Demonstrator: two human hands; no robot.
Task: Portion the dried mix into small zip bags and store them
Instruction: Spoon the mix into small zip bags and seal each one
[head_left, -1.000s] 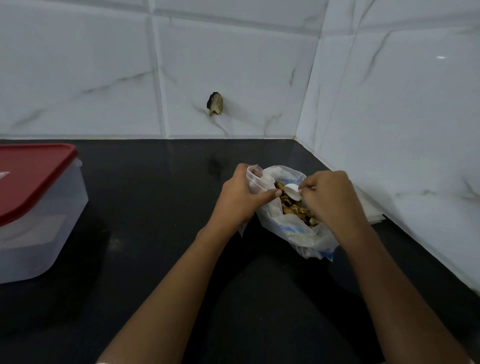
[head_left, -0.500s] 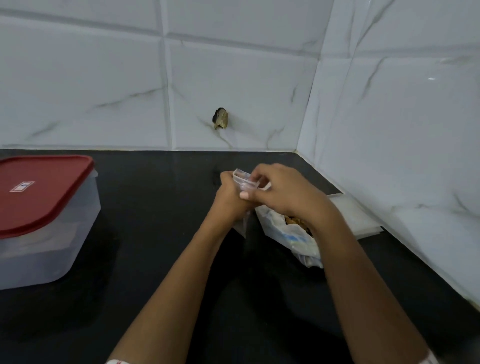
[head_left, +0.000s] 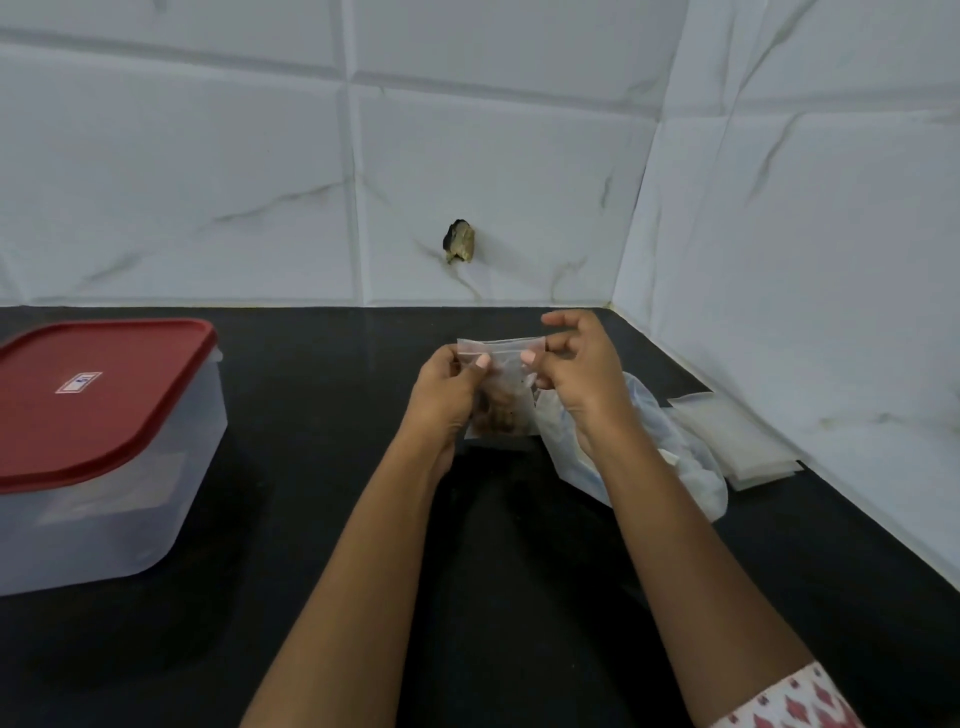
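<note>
At frame centre, the left hand (head_left: 447, 395) and right hand (head_left: 582, 374) each pinch a top corner of a small clear zip bag (head_left: 501, 384) holding brown dried mix. Right of it a crinkled plastic bag (head_left: 691, 467) lies beside flat empty bags (head_left: 737, 441). At left sits a translucent box (head_left: 104, 499) with a glossy red lid (head_left: 98, 395); its small label is unreadable.

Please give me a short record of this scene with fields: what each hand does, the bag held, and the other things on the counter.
left hand: pinches zip bag top, left end
right hand: pinches zip bag top, right end
zip bag: held upright, brown mix inside
large bag: lies right of hands
empty bags: stacked by right wall
box: left, red lid on
counter: black
</note>
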